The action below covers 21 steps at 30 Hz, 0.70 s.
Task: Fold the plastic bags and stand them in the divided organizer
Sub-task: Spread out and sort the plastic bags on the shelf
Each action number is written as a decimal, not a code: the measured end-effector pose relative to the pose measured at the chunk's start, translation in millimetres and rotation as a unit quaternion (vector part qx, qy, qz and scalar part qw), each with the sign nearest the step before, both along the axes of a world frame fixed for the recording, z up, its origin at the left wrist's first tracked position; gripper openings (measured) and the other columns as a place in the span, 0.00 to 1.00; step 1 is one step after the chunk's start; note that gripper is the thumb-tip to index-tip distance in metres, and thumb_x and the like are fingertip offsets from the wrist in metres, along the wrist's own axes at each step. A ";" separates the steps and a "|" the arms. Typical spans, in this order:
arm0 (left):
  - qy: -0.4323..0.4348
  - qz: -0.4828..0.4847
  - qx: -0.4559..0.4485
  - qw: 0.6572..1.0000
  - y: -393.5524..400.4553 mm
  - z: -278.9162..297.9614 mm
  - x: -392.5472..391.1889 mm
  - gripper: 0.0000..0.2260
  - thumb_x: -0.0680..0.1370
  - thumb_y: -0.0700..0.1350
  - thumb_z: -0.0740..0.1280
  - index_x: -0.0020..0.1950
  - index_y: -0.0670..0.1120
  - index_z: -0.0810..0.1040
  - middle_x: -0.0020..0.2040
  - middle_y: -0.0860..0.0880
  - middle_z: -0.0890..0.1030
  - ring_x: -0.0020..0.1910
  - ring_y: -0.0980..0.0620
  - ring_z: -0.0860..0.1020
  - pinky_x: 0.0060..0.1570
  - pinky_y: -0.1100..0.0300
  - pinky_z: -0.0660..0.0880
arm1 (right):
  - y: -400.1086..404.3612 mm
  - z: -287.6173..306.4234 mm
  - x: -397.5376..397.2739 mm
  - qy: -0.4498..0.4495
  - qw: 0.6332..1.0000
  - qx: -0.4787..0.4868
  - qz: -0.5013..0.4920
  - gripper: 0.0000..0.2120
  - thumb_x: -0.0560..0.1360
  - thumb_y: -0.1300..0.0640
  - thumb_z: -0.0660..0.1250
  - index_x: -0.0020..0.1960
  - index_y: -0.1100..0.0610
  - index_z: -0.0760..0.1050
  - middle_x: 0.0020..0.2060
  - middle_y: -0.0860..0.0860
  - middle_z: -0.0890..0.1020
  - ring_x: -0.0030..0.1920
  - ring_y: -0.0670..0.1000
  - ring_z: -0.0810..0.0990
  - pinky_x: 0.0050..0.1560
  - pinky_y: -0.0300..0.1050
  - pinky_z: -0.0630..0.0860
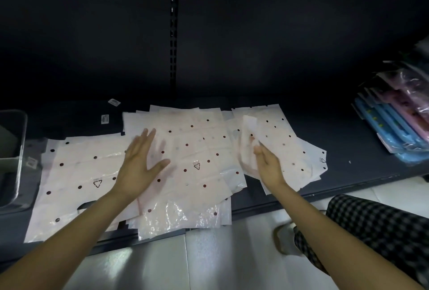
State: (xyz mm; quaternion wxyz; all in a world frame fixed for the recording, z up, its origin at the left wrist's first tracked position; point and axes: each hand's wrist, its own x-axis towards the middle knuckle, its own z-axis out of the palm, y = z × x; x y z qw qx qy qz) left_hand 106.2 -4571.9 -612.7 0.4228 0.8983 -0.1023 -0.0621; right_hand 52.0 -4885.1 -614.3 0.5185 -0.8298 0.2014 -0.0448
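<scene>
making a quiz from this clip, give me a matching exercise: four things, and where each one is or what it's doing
Things:
1. left hand
2. right hand
3. grey bin
4. blue and pink packets

States:
A. far right of the shelf
B. flat on the spread bags
C. far left of the shelf
D. holding a folded bag

Pairs: 1-B, 2-D, 3-C, 4-A

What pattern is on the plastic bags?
Pale pink plastic bags with dark round dots, clearest in the head view.
</scene>
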 end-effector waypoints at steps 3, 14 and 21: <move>0.234 0.041 -0.220 0.946 -13.4 26.1 4.7 0.36 0.69 0.69 0.63 0.72 0.54 0.64 0.72 0.53 0.67 0.69 0.52 0.68 0.69 0.54 0.63 | 46.7 18.7 7.2 -0.019 0.989 0.045 0.139 0.16 0.81 0.64 0.56 0.67 0.62 0.70 0.67 0.50 0.71 0.68 0.49 0.69 0.63 0.29 0.66; 0.257 0.197 -0.096 0.941 42.9 18.9 0.4 0.34 0.72 0.33 0.71 0.74 0.49 0.61 0.61 0.37 0.76 0.58 0.38 0.76 0.60 0.44 0.72 | 82.8 -14.5 8.5 -0.089 0.902 -0.222 0.361 0.20 0.76 0.52 0.66 0.68 0.48 0.71 0.72 0.43 0.62 0.74 0.47 0.56 0.75 0.47 0.56; 0.116 0.262 0.108 0.952 112.5 -18.0 -10.1 0.35 0.75 0.31 0.63 0.77 0.51 0.53 0.62 0.30 0.71 0.49 0.30 0.75 0.45 0.42 0.73 | -38.4 -33.3 0.9 0.196 0.916 -0.338 0.087 0.32 0.76 0.46 0.64 0.76 0.51 0.57 0.76 0.51 0.56 0.76 0.55 0.52 0.74 0.48 0.55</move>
